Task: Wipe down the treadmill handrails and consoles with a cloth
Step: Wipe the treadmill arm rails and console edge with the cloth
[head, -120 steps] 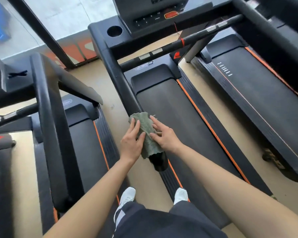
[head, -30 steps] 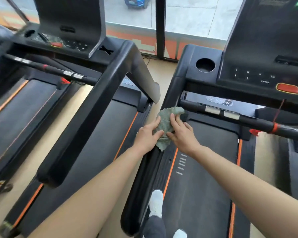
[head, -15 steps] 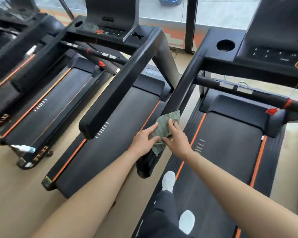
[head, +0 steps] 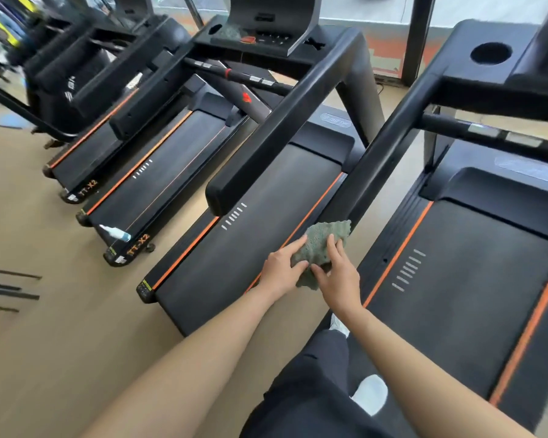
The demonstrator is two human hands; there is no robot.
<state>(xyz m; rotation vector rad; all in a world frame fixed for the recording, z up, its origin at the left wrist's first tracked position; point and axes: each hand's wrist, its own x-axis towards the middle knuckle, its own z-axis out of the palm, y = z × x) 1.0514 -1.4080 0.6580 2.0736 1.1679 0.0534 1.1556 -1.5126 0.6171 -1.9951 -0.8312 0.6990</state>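
The cloth point(head: 321, 245), green and crumpled, lies over the lower end of a black handrail point(head: 386, 147), a little right of the middle of the view; the rail climbs from it toward 1 o'clock, and its tip is hidden under cloth and hands. The left hand point(head: 280, 271) comes in from 7 o'clock and holds the cloth's left side, fingers laid along the top and thumb pressed in below; the right hand point(head: 337, 275) comes in from 5 o'clock and pinches the right side, fingers spread narrow on top, thumb curled under the fold; the two hands nearly touch.

At 3 o'clock from the cloth lies this treadmill's belt point(head: 475, 279); at 1 o'clock a crossbar point(head: 494, 135) with silver plates meets the rail, and beyond it a round cup holder point(head: 490, 53) sits in the top. At 12 o'clock stands the next treadmill's console point(head: 272, 17). At 9 o'clock a spray bottle point(head: 114, 233) lies on the rear of a further deck; a white shoe point(head: 372, 395) shows at 5 o'clock; the floor point(head: 60, 327) is tan.
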